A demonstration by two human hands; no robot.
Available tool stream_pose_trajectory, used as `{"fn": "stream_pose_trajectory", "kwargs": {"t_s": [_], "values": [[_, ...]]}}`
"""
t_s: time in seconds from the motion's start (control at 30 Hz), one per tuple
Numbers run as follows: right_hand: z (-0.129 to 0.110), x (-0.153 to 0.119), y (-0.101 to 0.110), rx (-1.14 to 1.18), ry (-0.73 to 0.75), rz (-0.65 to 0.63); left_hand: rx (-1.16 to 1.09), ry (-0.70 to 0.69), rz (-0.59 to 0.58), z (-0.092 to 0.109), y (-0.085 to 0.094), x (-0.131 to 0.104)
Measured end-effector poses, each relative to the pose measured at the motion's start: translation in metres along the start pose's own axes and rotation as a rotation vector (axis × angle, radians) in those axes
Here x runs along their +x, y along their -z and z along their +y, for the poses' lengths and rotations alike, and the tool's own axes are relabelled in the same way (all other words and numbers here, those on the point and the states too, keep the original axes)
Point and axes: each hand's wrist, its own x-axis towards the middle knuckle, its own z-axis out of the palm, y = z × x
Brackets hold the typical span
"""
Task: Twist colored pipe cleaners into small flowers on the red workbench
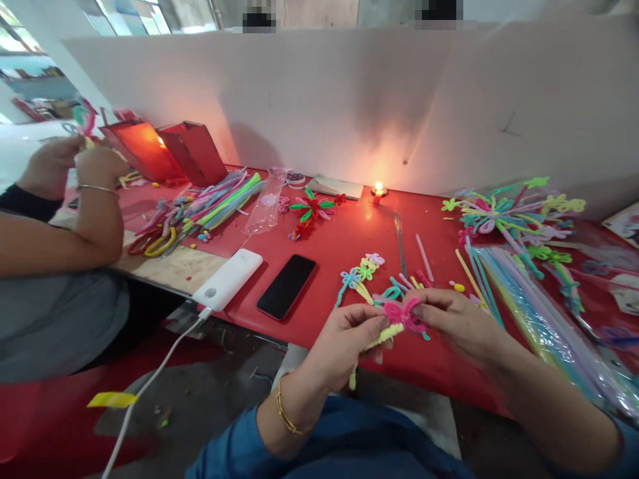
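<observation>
Between my two hands is a pink pipe-cleaner flower (pixel 403 314) with looped petals. My left hand (pixel 349 339) pinches its left side, and a pale yellow pipe cleaner (pixel 388 334) runs down from the same fingers. My right hand (pixel 456 322) grips the flower's right petals between thumb and fingers. Just beyond my hands, a small bunch of pipe-cleaner flowers (pixel 363 269) in blue, yellow-green and lilac lies on the red table (pixel 339 246). Teal and pink pieces lie partly hidden behind my fingers.
A lit candle (pixel 378 193) burns near the white partition. A black phone (pixel 287 286) and a white power bank (pixel 227 283) with a cable lie left. Bagged pipe cleaners (pixel 544 313) and a flower bundle (pixel 499 216) sit right. A co-worker's hands (pixel 94 163) work far left near scissors (pixel 154 243).
</observation>
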Motion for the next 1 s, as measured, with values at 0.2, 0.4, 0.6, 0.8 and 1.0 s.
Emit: {"fn": "stream_pose_trajectory", "kwargs": {"t_s": [0.2, 0.4, 0.6, 0.8, 1.0], "values": [[0.015, 0.003, -0.012, 0.141, 0.084, 0.346, -0.049, -0.165, 0.175, -0.008, 0.001, 0.007], [0.022, 0.008, -0.019, 0.205, 0.069, 0.397, -0.036, -0.251, 0.196, -0.012, 0.001, 0.008], [0.021, 0.007, -0.024, 0.239, 0.079, 0.385, -0.004, -0.270, 0.212, -0.009, -0.002, 0.007], [0.021, 0.004, -0.029, 0.257, 0.086, 0.348, 0.054, -0.295, 0.286, -0.006, -0.006, 0.008], [0.025, 0.003, -0.029, 0.241, 0.105, 0.347, 0.116, -0.296, 0.298, -0.008, -0.007, 0.011]]}}
